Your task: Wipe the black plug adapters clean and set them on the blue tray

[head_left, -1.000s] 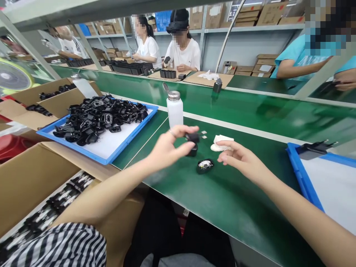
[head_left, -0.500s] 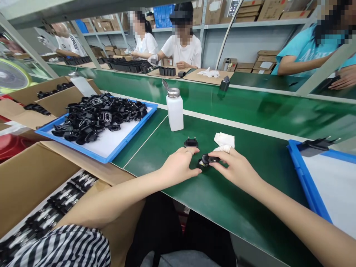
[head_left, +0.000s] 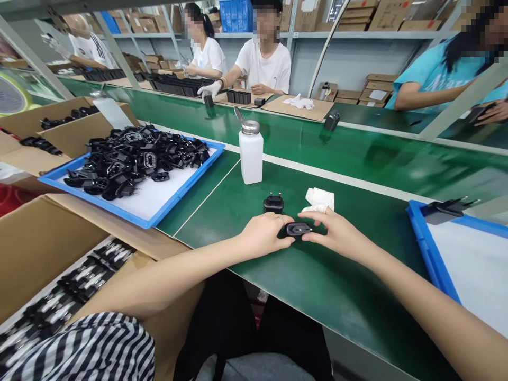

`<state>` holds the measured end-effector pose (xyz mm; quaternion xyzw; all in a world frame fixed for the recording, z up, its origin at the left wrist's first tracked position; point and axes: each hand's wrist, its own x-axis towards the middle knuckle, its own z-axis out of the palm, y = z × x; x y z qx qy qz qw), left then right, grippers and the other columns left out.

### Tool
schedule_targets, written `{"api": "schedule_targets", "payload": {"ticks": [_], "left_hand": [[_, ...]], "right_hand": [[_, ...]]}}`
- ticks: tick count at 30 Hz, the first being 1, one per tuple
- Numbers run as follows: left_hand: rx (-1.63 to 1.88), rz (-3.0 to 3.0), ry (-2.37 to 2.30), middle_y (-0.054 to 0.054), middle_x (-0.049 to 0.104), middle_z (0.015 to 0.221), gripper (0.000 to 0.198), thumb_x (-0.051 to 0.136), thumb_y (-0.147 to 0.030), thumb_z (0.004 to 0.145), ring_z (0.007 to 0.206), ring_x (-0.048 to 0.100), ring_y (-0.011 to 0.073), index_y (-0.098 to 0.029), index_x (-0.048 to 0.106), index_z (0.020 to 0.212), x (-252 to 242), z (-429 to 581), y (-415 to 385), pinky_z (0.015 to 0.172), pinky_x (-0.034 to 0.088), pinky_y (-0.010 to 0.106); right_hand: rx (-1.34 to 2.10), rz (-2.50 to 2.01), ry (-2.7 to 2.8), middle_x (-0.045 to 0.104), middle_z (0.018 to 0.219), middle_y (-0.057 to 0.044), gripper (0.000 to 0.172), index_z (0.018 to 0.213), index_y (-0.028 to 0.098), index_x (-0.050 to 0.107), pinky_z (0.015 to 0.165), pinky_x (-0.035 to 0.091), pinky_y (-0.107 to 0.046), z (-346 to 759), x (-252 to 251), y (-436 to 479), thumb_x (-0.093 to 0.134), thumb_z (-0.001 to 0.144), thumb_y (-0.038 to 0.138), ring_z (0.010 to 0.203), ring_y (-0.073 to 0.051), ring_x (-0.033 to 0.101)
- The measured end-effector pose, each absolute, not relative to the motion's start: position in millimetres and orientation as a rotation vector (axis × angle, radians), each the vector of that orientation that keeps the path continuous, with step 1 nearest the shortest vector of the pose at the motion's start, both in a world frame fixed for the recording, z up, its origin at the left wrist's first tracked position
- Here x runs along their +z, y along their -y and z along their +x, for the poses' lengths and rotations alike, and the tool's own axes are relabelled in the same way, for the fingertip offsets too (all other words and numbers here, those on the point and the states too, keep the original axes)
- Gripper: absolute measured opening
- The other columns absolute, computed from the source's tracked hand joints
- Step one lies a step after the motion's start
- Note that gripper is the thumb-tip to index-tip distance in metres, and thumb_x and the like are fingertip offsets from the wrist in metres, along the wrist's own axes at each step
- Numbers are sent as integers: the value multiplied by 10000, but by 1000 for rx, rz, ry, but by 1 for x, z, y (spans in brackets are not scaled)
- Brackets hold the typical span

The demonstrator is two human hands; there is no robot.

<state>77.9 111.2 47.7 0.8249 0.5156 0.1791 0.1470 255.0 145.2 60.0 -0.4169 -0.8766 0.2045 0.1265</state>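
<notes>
A black plug adapter [head_left: 298, 229] sits low over the green work surface between my hands, its pin end pointing right. My left hand [head_left: 266, 233] grips it from the left between thumb and fingers. My right hand [head_left: 331, 225], with a white cover on one finger, is at the pin end with thumb and forefinger apart. Just beyond my left fingers stands another black plug adapter [head_left: 273, 203], pins up. Behind my right fingers lies a folded white cloth [head_left: 320, 198]. A white pump bottle [head_left: 251, 157] with its lid flipped up is farther back.
A blue-rimmed tray [head_left: 154, 218] heaped with black plug parts is at left. Cardboard boxes [head_left: 27, 233] with more parts stand beside it. Another blue tray [head_left: 426, 248] at right has a black adapter [head_left: 444, 208] on its edge. Co-workers sit across the green conveyor belt [head_left: 357, 145].
The plug piece my right fingers held now sits on the adapter body in my left hand. My right fingers have spread off it. Across the belt, a gloved hand has moved forward with a black block.
</notes>
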Motion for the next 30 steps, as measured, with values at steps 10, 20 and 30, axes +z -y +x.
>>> {"api": "schedule_targets", "payload": {"ticks": [10,20,30], "left_hand": [[452,2366,-1506,-8,578,818,273,522,-366,667,759,520,150,-236,538,906,58,78,-113,638,401,229],[-177,2328,-1463,14,541,546,270,646,-387,513,524,511,164,-162,595,653,95,94,-142,437,351,219],[-299,2245,-1604,49,532,562,125,661,-167,537,642,547,199,-118,566,602,107,122,-140,589,428,266]], "right_hand": [[329,-1216,2731,563,822,-66,335,979,188,538,625,427,-293,251,64,-141,501,688,351,723,-180,525],[248,-1194,2970,569,725,-56,253,831,182,606,568,416,-264,244,78,-151,526,672,362,689,-180,521],[309,-1107,2992,554,628,-38,131,648,178,570,555,398,-270,238,82,-152,542,668,304,616,-171,517]]}}
